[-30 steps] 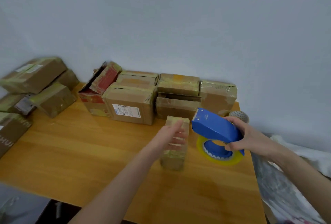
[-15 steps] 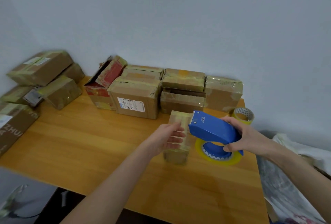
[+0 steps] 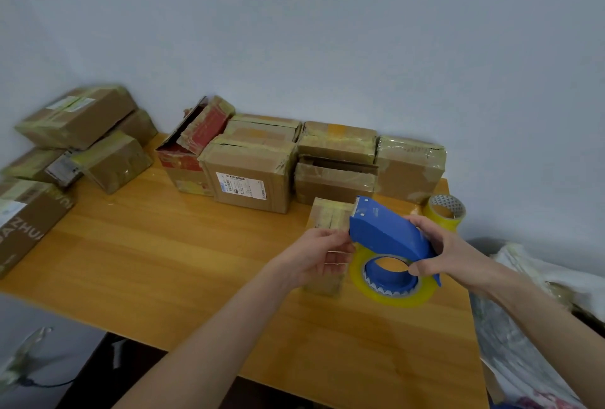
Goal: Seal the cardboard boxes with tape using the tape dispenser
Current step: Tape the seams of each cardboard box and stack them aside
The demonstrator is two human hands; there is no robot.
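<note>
One small taped cardboard box [image 3: 329, 217], likely light, tippy: left hand [image 3: 314, 255] clasps its side, right hand [image 3: 448, 245] clasps blue plastic tape dispenser [image 3: 386, 232].

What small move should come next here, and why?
Probably press the front of the tape dispenser onto the top of the small box and draw it along: the right hand holds it at that box's upper edge, and the left hand grips the box.

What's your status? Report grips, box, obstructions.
Left grip holds small box upright. Right grip holds blue tape dispenser, nose at box top. Spare tape roll behind, not in the way.
</note>
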